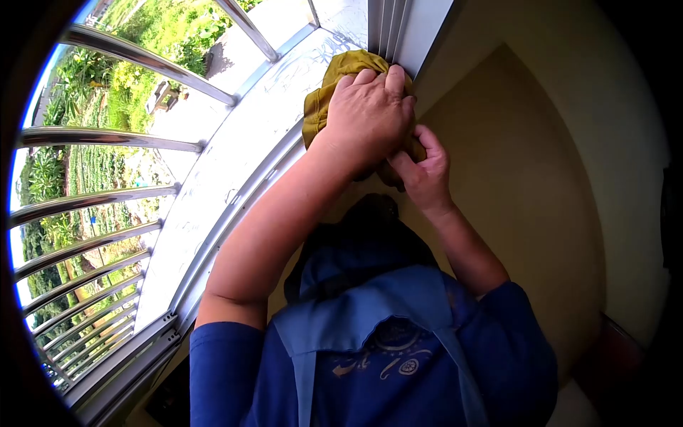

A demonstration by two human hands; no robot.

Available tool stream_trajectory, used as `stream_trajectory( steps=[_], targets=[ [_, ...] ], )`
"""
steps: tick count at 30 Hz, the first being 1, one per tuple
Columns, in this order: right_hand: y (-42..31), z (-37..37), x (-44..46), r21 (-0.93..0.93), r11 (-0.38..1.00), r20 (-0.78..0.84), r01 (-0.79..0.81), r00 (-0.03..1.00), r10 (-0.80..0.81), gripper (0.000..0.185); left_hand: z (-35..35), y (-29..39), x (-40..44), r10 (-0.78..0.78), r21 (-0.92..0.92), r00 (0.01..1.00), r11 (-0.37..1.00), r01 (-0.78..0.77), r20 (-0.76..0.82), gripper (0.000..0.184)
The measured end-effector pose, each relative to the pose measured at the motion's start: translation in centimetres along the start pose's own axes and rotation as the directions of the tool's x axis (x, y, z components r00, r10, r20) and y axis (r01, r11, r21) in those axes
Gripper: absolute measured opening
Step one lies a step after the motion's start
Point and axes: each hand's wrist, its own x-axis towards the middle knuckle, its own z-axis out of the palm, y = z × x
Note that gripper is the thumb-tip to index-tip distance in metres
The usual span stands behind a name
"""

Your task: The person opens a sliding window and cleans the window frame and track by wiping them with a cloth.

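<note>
Left hand (371, 107): fingers bent over the mustard-yellow cloth (321, 107), pressing it at the far end of the white window sill (242, 142), by the grey metal frame (388, 28). Right hand (425, 171): fingers pinching the cloth's near right edge.

The only view comes from the wearer's head, aimed steeply down and forward over the blue shirt (427, 384), which lies close at the bottom. The left hand (370, 107) and right hand (430, 174) sit a little farther out, above center. Leftward it takes in the metal bars (121, 139) and, well beyond them, greenery (131, 85); rightward, the dim interior. Straight lines bow, and dark rounded corners frame the wide view.
</note>
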Motion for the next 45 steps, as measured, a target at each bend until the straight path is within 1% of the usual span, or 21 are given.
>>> stream_trajectory(
  steps=[1,4,5,8,9,10,12,13,16,18,20,24,26,32,34,38,40,41,42,44,45],
  targets=[
    [0.9,-0.2,-0.1,0.072,0.997,0.012,-0.021,1.000,0.020,0.026,0.5,0.3,-0.2,-0.062,0.092,0.998,0.994,0.063,-0.009,0.036],
    [2.2,-0.5,-0.6,0.011,0.998,0.017,0.066,0.998,-0.066,0.029,-0.5,0.9,-1.4,-0.174,0.188,0.984,0.969,0.162,0.048,0.039],
    [2.3,-0.5,-0.8,0.012,0.998,0.012,0.067,0.998,-0.068,0.029,-1.1,1.0,-2.1,-0.247,0.179,0.966,0.956,0.231,0.072,0.034],
    [2.4,-0.3,-1.1,-0.018,0.998,0.079,0.068,0.995,-0.067,0.031,-2.5,0.3,-4.3,-0.273,0.135,0.957,0.956,0.259,0.100,0.037],
    [2.3,-0.1,-1.1,-0.007,0.998,0.073,0.070,0.995,-0.069,0.032,-2.7,-0.3,-4.7,-0.230,0.022,0.973,0.973,0.230,0.016,0.036],
    [2.3,0.0,-1.2,0.001,0.998,0.070,0.067,0.995,-0.067,0.033,-2.6,-0.5,-4.6,-0.224,0.026,0.974,0.974,0.223,0.019,0.036],
    [2.0,0.3,-1.0,0.013,0.997,0.051,0.073,0.996,-0.073,0.031,-2.4,-0.8,-3.8,-0.152,-0.086,0.973,0.987,0.138,-0.177,0.039],
    [1.7,0.4,-0.9,0.028,0.996,0.022,0.085,0.996,-0.086,0.029,-2.4,-0.6,-2.9,-0.203,-0.150,0.972,0.971,0.185,-0.115,0.043],
    [1.1,0.4,0.0,0.050,0.990,-0.004,0.133,0.991,-0.133,0.027,-0.4,-1.8,0.0,-0.168,-0.203,0.977,0.969,0.139,-0.132,0.045],
    [0.8,0.3,0.7,0.065,0.986,-0.001,0.157,0.988,-0.157,0.026,-0.1,-1.9,1.3,-0.211,-0.196,0.975,0.961,0.194,-0.069,0.048],
    [0.7,0.1,1.1,0.039,0.988,-0.031,0.153,0.988,-0.151,0.026,0.5,-2.0,2.0,-0.207,-0.121,0.973,0.973,0.195,-0.099,0.035],
    [0.4,0.1,1.2,0.070,0.991,-0.037,0.111,0.993,-0.108,0.024,-0.5,-0.8,2.6,-0.256,-0.016,0.967,0.967,0.256,-0.003,0.040],
    [0.4,0.3,0.8,0.089,0.990,-0.021,0.112,0.994,-0.111,0.024,-1.2,-0.4,2.9,-0.321,-0.015,0.942,0.946,0.323,0.095,0.034],
    [1.0,0.5,0.8,0.158,0.980,-0.007,0.122,0.992,-0.122,0.025,-1.9,0.1,1.7,-0.344,0.024,0.932,0.939,0.344,0.116,0.033],
    [0.8,0.7,0.7,0.136,0.986,0.022,0.096,0.995,-0.100,0.025,-3.2,-0.5,0.8,-0.421,0.094,0.884,0.907,0.410,0.202,0.034],
    [1.2,1.6,-0.1,0.080,0.994,0.052,0.079,0.995,-0.084,0.025,-5.1,-1.2,-4.4,-0.531,0.132,0.824,0.847,0.514,0.196,0.031],
    [1.4,2.5,-0.7,-0.107,0.984,0.129,0.144,0.983,-0.130,0.028,-5.8,-1.7,-7.6,-0.564,0.177,0.814,0.823,0.541,0.138,0.028],
    [1.3,3.1,-1.0,-0.120,0.981,0.158,0.150,0.979,-0.131,0.030,-6.2,-2.0,-9.2,-0.577,0.198,0.808,0.811,0.550,0.119,0.028],
    [0.7,3.8,-1.4,-0.183,0.954,0.202,0.238,0.959,-0.201,0.031,-6.6,-2.1,-10.7,-0.610,0.215,0.785,0.785,0.582,0.104,0.029],
    [0.7,5.1,-2.1,-0.207,0.916,0.299,0.344,0.914,-0.275,0.030,-7.6,-2.3,-13.1,-0.643,0.233,0.761,0.756,0.612,0.087,0.030],
    [0.7,5.7,-2.5,-0.180,0.935,0.360,0.305,0.905,-0.226,0.030,-8.1,-2.3,-14.3,-0.701,0.230,0.708,0.706,0.670,0.091,0.031]
  ],
)
